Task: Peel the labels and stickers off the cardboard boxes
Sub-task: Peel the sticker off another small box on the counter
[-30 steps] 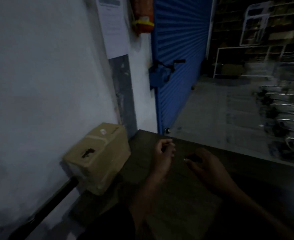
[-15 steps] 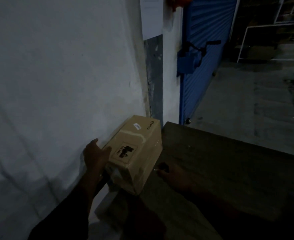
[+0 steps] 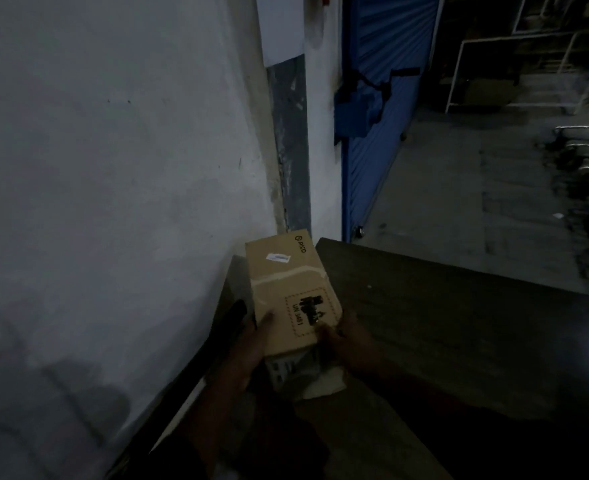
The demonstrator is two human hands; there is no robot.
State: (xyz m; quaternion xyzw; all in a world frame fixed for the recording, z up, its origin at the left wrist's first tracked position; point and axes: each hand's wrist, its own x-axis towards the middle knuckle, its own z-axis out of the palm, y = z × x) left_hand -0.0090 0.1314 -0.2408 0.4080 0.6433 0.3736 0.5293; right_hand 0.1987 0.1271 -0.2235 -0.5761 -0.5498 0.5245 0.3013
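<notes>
A tan cardboard box [image 3: 286,275] lies at the left edge of the dark table [image 3: 459,323], lengthwise away from me. Its top carries a small white-and-blue sticker [image 3: 278,258] near the far end and a printed UN 3481 mark [image 3: 308,315] near me. My left hand [image 3: 251,344] grips the box's near left side, thumb on top. My right hand [image 3: 346,336] holds the near right corner, with a fingertip on the edge of the printed mark. A white label [image 3: 296,370] shows on the near end face below my hands.
A white wall [image 3: 113,168] runs close along the left. A blue roller shutter [image 3: 376,116] with a lock box stands beyond the table. Concrete floor and metal racks [image 3: 584,150] lie to the right. The scene is very dim.
The box has been turned and pulled nearer, so its top faces me. My left hand slid to its near left side. My right hand rose from the table onto the box's near right corner.
</notes>
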